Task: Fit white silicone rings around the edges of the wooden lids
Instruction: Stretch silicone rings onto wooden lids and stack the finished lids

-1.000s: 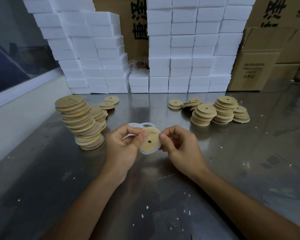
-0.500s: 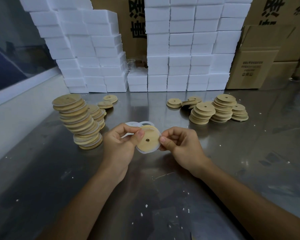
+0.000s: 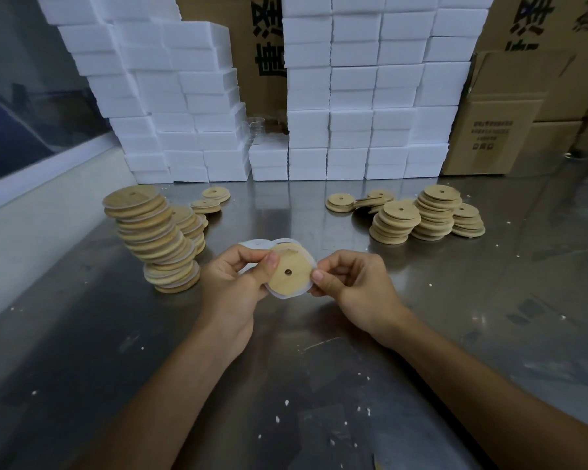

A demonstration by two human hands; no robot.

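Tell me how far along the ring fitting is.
Done, it seems: the leaning stack at left shows white edging between its lids. In hand: both the left hand and right hand pinch one lid, its ring partly seated. Left: the bare stacks at right show no white edging, so plenty seems to remain.

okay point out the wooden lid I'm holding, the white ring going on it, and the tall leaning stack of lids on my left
wooden lid (image 3: 291, 278), head view, on its flat face beside the centre hole.
white silicone ring (image 3: 279, 294), head view, on its lower edge.
tall leaning stack of lids (image 3: 153, 237), head view, on the stack's middle.
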